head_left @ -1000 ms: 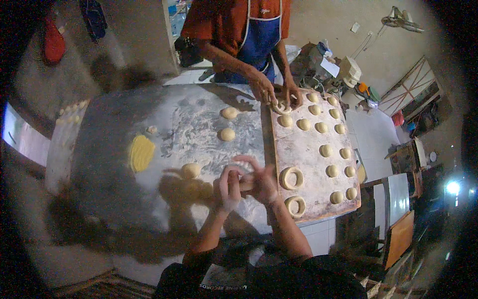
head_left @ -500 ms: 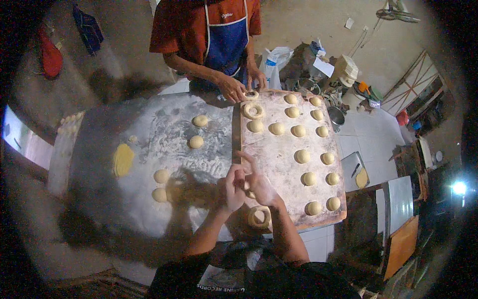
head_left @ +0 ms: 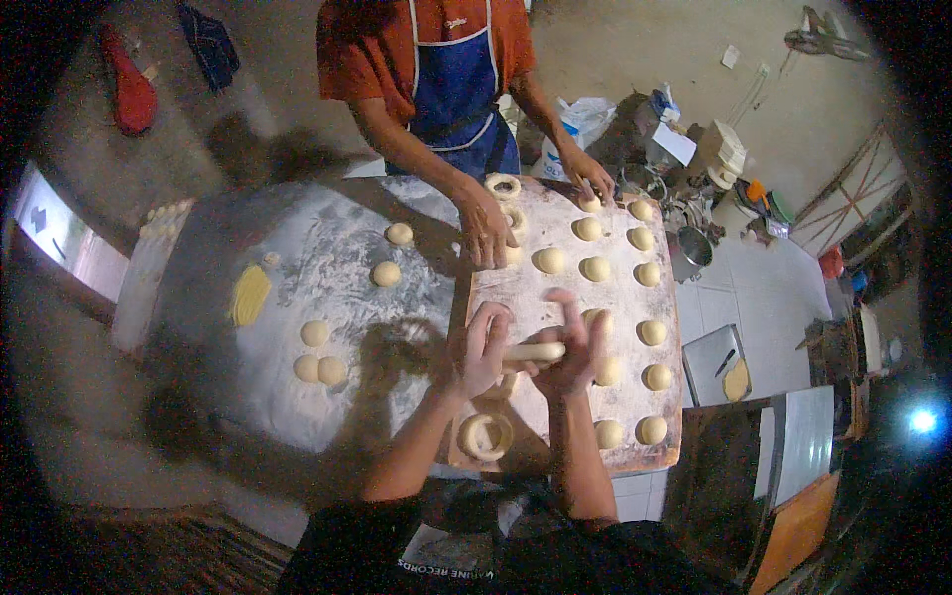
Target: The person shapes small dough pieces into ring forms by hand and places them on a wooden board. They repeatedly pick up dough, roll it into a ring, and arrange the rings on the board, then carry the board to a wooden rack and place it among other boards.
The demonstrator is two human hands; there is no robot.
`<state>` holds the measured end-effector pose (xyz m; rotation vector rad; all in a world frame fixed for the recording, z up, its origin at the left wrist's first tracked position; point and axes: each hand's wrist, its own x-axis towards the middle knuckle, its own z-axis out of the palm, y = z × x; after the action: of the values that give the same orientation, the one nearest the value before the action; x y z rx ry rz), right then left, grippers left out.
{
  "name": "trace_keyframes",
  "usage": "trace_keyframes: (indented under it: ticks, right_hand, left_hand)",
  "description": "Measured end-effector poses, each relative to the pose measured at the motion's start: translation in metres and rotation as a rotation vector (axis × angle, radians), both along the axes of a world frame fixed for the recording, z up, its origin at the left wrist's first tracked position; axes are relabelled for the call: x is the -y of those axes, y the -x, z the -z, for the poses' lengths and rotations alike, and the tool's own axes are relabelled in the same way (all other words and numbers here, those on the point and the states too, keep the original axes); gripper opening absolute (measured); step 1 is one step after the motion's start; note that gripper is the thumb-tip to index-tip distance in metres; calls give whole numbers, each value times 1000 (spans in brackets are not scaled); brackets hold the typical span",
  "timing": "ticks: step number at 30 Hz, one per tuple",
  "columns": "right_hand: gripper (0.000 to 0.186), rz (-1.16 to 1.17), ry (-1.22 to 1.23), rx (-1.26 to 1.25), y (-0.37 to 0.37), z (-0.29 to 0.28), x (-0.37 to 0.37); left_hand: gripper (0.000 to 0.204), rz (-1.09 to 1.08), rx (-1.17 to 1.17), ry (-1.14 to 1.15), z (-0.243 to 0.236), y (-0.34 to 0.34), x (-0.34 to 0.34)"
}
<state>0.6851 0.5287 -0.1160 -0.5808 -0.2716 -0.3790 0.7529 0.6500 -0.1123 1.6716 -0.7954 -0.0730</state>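
Note:
Between my hands, above the board, is a pale elongated piece of dough. My left hand has its fingers curled around one end of it. The other end rests against the palm and fingers of my right hand, whose thumb and fingers are partly spread and slightly blurred. Below my hands, at the board's near edge, lies a dough ring. Rows of round dough balls sit on the floured wooden board, some partly hidden by my right hand.
Across the table, a co-worker's hand covers a dough ball near another dough ring; their other hand touches a ball. Several dough balls and a flat yellow piece lie on the floured dark table. A tray stands right.
My hands have moved apart, with the dough now showing between them. The co-worker's hands have left the far ring and spread over the dough balls. The view has shifted slightly.

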Motion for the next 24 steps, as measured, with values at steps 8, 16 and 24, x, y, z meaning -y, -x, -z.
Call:
trace_keyframes:
  ticks: [8, 16, 24]
  right_hand:
    - [67, -29, 265, -483, 2, -13, 33]
    - [69, 225, 1027, -1009, -72, 41, 52]
    - [63, 627, 1765, -826, -73, 93, 37]
  left_hand:
    - [36, -110, -504, 137, 32, -25, 17]
    - [60, -196, -86, -718, 65, -102, 40]
    - [95, -52, -92, -968, 68, -92, 9]
